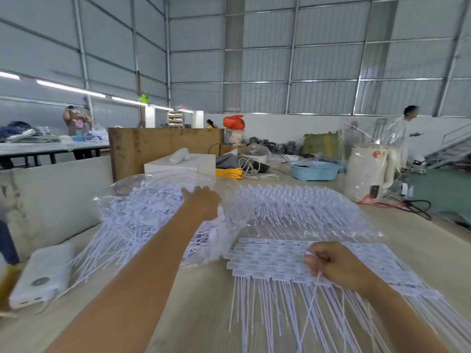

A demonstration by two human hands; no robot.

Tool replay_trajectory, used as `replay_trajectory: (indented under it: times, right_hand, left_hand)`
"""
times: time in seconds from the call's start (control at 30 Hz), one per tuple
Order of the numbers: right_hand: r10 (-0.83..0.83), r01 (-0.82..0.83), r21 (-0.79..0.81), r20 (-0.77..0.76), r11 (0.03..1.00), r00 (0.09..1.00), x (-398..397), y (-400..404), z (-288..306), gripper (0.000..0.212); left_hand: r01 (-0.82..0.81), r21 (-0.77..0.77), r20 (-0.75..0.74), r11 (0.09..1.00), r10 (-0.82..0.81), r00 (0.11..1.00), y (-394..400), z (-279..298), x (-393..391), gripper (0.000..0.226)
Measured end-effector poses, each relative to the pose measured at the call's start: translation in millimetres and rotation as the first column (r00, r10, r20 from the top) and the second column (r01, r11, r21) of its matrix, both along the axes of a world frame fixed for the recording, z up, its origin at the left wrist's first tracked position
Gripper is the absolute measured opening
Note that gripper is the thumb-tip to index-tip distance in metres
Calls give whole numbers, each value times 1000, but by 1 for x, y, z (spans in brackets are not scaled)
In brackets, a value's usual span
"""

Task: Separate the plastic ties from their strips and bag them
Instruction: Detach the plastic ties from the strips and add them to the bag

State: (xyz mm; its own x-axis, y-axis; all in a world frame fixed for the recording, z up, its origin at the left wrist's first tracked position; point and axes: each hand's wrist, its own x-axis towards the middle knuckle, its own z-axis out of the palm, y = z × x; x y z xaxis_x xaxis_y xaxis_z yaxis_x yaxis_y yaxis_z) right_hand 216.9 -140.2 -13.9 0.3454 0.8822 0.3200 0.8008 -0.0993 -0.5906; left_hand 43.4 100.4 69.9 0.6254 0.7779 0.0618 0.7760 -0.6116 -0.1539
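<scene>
A pale wooden worktop [204,301] carries everything. Bagged ties [142,220] and a power bank [42,275] lie left; tie strips [275,263] near its front edge.

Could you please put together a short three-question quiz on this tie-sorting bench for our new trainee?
1. True or false: the left hand reaches into the clear bag of loose ties.
2. What does the right hand rest on? A) the blue basket B) the stack of tie strips C) the white power bank
3. Fill in: the coil of cord behind the bags is ____ in colour.

Key
1. True; it is stretched out over the loose ties at the bag's mouth.
2. B; its fingers are curled, pinching a thin tie tail over the strips.
3. Yellow.
</scene>
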Motion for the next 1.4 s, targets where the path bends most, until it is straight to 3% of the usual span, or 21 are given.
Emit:
replay_trajectory:
  times: [0.07,0.13,0.2,0.23,0.27,0.33,0.4,0.47,0.53,0.6,0.67,0.73,0.77,0.83,1.0,1.13,1.27,1.4]
  right_hand:
    - [-1,2,43,-36,999,999,-3,-1,2,32]
    - [-14,19,78,-59,997,998,-5,-1,4,22]
    - [-16,25,99,-93,995,996,-5,-2,5,22]
    - [-8,22,111,-122,994,992,-4,-2,5,22]
    - [-2,20,120,-146,993,989,-4,-3,5,21]
    - [-5,29,128,-182,991,983,-4,-4,7,11]
    - [4,28,143,-221,989,975,-4,-4,8,17]
    - [14,31,151,-291,988,957,-4,-4,7,35]
    - [17,22,119,-321,993,947,-5,-5,7,51]
    - [-25,50,76,-292,996,956,-3,-4,6,53]
    - [-102,122,79,-215,989,971,1,-5,6,39]
    - [-122,139,85,-185,987,975,4,-6,5,9]
    - [-115,129,73,-175,989,978,5,-6,4,10]
    - [-116,121,25,-152,992,982,4,-4,-1,22]
    - [-116,117,-5,-138,993,984,1,0,-1,28]
    - [-103,107,15,-170,994,980,-3,0,-1,24]
    - [-145,145,14,43,989,988,-3,2,-1,33]
    - [-148,160,-45,208,986,967,-1,2,-1,11]
  left_hand:
    - [-61,153,116,986,44,992,-27,20,3,34]
    - [36,325,400,945,-172,900,-57,27,9,24]
    - [297,342,687,892,-453,568,-92,21,17,15]
    - [437,267,773,859,-462,435,-109,14,23,12]
    - [529,154,823,835,-404,398,-123,4,31,10]
    - [557,-82,821,827,-261,508,-141,-22,51,19]
    - [494,-243,745,834,-165,646,-146,-51,67,33]
    - [548,-422,784,722,-12,620,-143,-74,72,41]
    - [661,-548,822,513,183,539,-140,-86,70,45]
    - [692,-520,849,501,214,483,-137,-91,70,40]
    - [686,-504,863,525,284,417,-133,-91,71,30]
    - [724,-526,845,447,376,381,-130,-94,71,19]
    - [746,-530,836,403,397,379,-130,-96,71,16]
    - [760,-527,838,381,385,387,-131,-98,72,16]
    - [745,-511,856,428,332,396,-137,-100,76,25]
    - [704,-471,882,531,253,398,-139,-99,75,22]
    - [651,-484,872,585,257,417,-142,-95,77,23]
    - [606,-606,792,515,319,521,-140,-87,74,26]
